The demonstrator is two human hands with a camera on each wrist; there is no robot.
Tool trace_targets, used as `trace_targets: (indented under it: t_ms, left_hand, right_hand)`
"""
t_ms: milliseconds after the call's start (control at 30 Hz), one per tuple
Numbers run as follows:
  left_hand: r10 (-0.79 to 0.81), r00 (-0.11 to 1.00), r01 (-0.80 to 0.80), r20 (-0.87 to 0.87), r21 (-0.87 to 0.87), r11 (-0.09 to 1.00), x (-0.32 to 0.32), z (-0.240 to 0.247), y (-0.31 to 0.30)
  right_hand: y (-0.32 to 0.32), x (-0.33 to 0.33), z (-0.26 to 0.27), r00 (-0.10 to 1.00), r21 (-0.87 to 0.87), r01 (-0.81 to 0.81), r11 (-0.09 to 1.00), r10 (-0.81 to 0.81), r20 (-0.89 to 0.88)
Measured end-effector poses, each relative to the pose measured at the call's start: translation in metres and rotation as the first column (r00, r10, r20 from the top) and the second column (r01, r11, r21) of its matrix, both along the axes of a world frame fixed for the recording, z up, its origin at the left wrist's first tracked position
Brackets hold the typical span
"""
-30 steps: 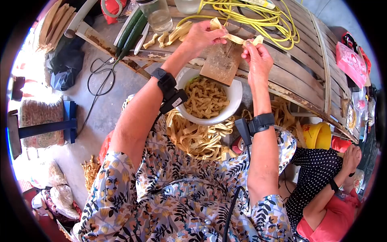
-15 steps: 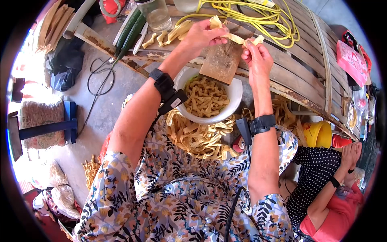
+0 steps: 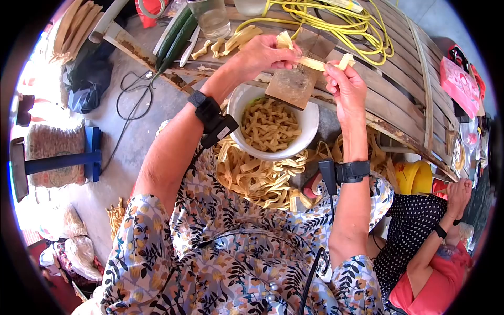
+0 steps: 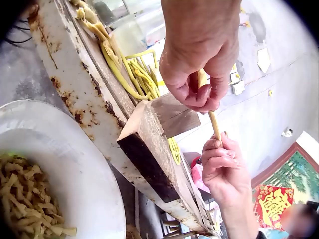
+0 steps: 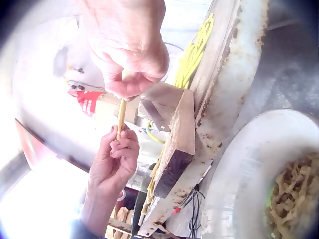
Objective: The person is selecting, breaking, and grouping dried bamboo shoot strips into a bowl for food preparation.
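A pale yellow strip (image 3: 313, 63) is stretched between the two hands, above a wooden block (image 3: 292, 84) at the slatted table's edge. The left hand (image 3: 268, 54) pinches one end, with a folded bit standing up above its fingers. The right hand (image 3: 346, 92) pinches the other end between thumb and fingers, and a short tail sticks out past them. In the left wrist view the strip (image 4: 215, 125) looks thin and taut between the fingers. Below the block, a white bowl (image 3: 237, 137) holds many short knotted strips (image 3: 270, 126).
Long loose strips (image 3: 252, 176) lie beneath the bowl. On the table (image 3: 388, 94) are a yellow hose coil (image 3: 362, 37), dark green cucumbers (image 3: 178, 42), a knife (image 3: 190, 47), a glass jar (image 3: 211, 18) and several yellow pieces (image 3: 241, 39). Another person (image 3: 436, 252) sits at the right.
The right hand has shifted slightly right and down, and more of the strip shows between the hands. The seated person's hands have moved a little.
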State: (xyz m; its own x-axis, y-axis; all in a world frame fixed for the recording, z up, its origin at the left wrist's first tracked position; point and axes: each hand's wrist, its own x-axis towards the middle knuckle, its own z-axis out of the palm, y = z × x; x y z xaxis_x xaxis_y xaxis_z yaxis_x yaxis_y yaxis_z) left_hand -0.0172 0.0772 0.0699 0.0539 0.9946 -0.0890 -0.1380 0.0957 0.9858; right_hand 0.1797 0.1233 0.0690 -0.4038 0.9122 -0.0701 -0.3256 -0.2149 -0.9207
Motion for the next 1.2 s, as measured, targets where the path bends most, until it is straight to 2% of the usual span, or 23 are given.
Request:
trace_targets:
  t_ms: [133, 233, 433, 933, 1200]
  left_hand:
    - [0.008, 0.999, -0.009, -0.032, -0.028, 1.000, -0.006, -0.004, 0.003]
    - [0.021, 1.000, -0.022, 0.012, 0.007, 1.000, -0.005, -0.003, 0.004]
    - [0.127, 0.989, -0.123, -0.077, 0.057, 0.991, 0.002, -0.005, 0.022]
    - [0.156, 0.988, -0.157, 0.024, 0.085, 0.984, 0.000, -0.017, 0.036]
    - [0.176, 0.984, -0.177, 0.016, 0.100, 0.979, 0.000, -0.021, 0.037]
  right_hand:
    - [0.002, -0.002, -0.002, 1.000, -0.026, -0.019, 0.999, 0.019, 0.016]
    - [0.005, -0.005, -0.005, 1.000, -0.022, -0.006, 1.000, 0.006, -0.012]
    - [0.019, -0.015, -0.015, 0.995, 0.004, 0.072, 0.997, -0.071, -0.074]
    - [0.026, -0.021, -0.022, 0.989, 0.026, 0.135, 0.991, -0.133, -0.066]
    - [0.025, -0.025, -0.025, 0.988, 0.047, 0.152, 0.987, -0.150, -0.026]
